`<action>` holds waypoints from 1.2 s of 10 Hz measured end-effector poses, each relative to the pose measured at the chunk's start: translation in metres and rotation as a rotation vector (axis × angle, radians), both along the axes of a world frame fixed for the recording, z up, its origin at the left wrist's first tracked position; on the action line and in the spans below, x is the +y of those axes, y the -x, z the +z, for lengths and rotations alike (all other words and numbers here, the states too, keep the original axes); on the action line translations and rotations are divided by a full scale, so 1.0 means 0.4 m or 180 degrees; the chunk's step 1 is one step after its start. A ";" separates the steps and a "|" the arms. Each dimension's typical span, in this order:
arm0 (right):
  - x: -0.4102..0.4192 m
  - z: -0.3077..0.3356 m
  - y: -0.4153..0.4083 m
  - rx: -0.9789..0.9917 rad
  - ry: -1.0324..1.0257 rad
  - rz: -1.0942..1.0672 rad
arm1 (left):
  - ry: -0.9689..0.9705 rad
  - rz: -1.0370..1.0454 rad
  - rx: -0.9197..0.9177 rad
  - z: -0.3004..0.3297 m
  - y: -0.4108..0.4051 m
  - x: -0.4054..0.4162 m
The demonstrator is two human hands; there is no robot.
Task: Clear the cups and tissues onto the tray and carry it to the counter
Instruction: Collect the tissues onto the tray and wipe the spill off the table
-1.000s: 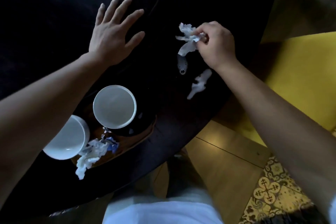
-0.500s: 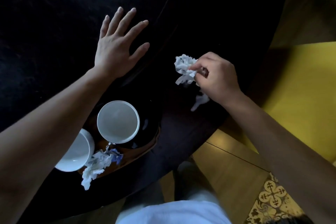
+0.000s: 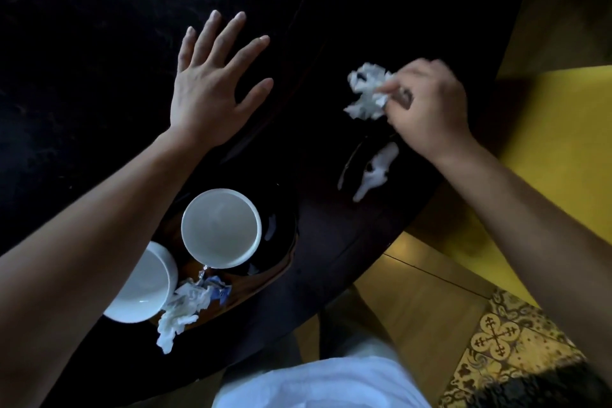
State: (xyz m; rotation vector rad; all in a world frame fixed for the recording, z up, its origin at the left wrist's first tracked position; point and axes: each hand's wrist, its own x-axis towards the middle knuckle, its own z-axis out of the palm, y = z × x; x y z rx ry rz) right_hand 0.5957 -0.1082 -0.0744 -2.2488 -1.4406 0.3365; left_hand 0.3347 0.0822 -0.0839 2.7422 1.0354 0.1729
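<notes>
On the dark tabletop (image 3: 82,60), at the left, two white cups (image 3: 221,228) sit on the tray (image 3: 265,278) with crumpled tissues (image 3: 185,305) beside them. The left hand (image 3: 212,89) lies flat, fingers spread, holding nothing. Further right, the right hand (image 3: 427,106) has its grip pinched on a crumpled tissue (image 3: 367,93); another tissue (image 3: 376,172) lies below it.

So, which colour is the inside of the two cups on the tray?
White, plain, on both cups; the head view shows it.
</notes>
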 end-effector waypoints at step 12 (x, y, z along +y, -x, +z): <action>-0.114 -0.025 0.091 0.0140 0.0516 0.0438 | 0.0040 0.0037 0.0002 0.008 -0.011 0.002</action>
